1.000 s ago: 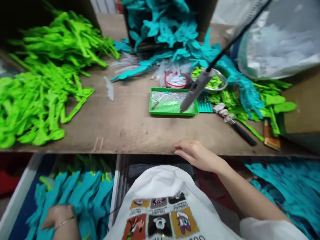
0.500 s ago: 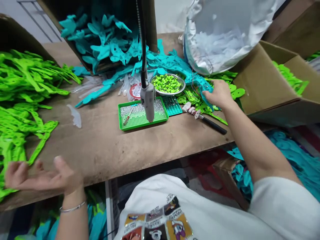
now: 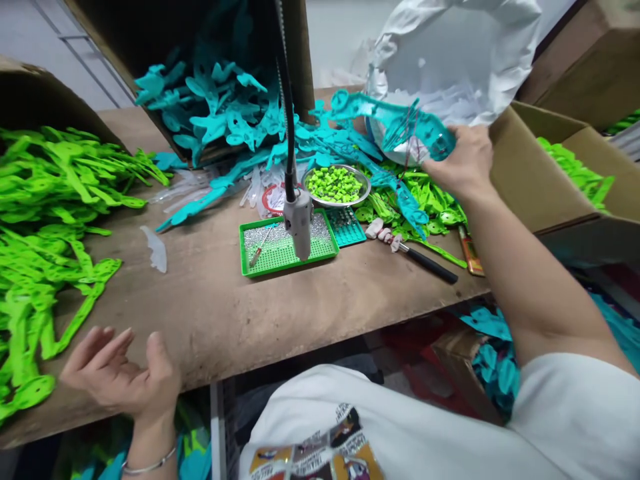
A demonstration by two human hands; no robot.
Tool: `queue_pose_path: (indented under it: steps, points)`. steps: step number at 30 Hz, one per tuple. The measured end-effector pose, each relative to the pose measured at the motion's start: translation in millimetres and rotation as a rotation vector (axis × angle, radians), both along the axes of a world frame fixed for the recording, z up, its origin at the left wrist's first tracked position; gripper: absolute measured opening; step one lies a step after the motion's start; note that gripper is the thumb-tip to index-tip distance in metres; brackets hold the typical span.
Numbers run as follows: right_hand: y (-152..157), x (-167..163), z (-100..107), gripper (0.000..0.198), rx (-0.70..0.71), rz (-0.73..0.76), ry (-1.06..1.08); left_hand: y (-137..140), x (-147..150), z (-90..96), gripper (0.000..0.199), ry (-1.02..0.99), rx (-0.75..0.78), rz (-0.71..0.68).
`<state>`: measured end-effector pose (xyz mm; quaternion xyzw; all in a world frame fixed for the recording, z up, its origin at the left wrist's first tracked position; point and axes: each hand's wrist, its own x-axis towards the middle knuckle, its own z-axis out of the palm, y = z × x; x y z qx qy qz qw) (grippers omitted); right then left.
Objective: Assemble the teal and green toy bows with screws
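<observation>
Above the right side of the surface (image 3: 225, 313), before the white bag (image 3: 453, 47), the long teal piece (image 3: 395, 120) is extending leftward from the right hand (image 3: 465, 160), which is gripping its right end, while the left hand (image 3: 127, 380), well apart, is hovering empty and loosely spread.

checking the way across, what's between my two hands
From left hand to right hand, the head view shows tabletop, a green tray behind a hanging tool, a teal tray, then green pieces and teal pieces.
</observation>
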<state>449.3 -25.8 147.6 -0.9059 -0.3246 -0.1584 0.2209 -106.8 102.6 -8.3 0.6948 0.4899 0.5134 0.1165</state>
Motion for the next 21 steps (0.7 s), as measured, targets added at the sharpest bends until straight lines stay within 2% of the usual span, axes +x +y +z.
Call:
queue_pose_path:
  steps: [3, 5, 7, 10, 12, 14, 17, 18, 21]
  points:
    - [-12.5, 5.3, 15.2, 0.075, 0.125, -0.012, -0.127, -0.7, 10.7, 0.6, 0.04, -0.02, 0.178, 0.008]
    - [-25.1, 6.9, 22.2, 0.067, 0.238, -0.029, -0.153, -3.3, 19.1, 1.6, 0.038, -0.044, 0.186, -0.024]
    - [-39.0, 4.2, 25.2, 0.062, 0.368, -0.056, -0.089, -7.7, 29.1, 3.2, 0.04, -0.077, 0.192, -0.072]
    - [-57.8, -12.8, 20.4, 0.053, 0.605, -0.049, 0.19, -19.5, 50.7, 8.0, 0.041, -0.158, 0.162, -0.185]
    - [-67.9, -34.6, 11.8, 0.037, 0.758, 0.015, 0.435, -32.1, 70.9, 13.5, 0.04, -0.215, 0.093, -0.324]
    - [-76.3, -63.9, 1.1, 0.028, 0.858, 0.122, 0.647, -48.3, 94.4, 21.2, 0.04, -0.196, 0.023, -0.529]
    - [-85.9, -116.1, -14.5, 0.036, 0.943, 0.307, 0.828, -76.4, 129.5, 36.2, 0.049, -0.028, -0.057, -0.825]
    - [-88.3, -134.1, -19.1, 0.042, 1.02, 0.325, 0.848, -85.8, 139.6, 41.6, 0.053, 0.038, -0.074, -0.896]
    - [-93.1, -186.8, -31.9, 0.044, 1.102, 0.315, 0.954, -109.9, 160.6, 55.6, 0.058, 0.11, -0.186, -1.042]
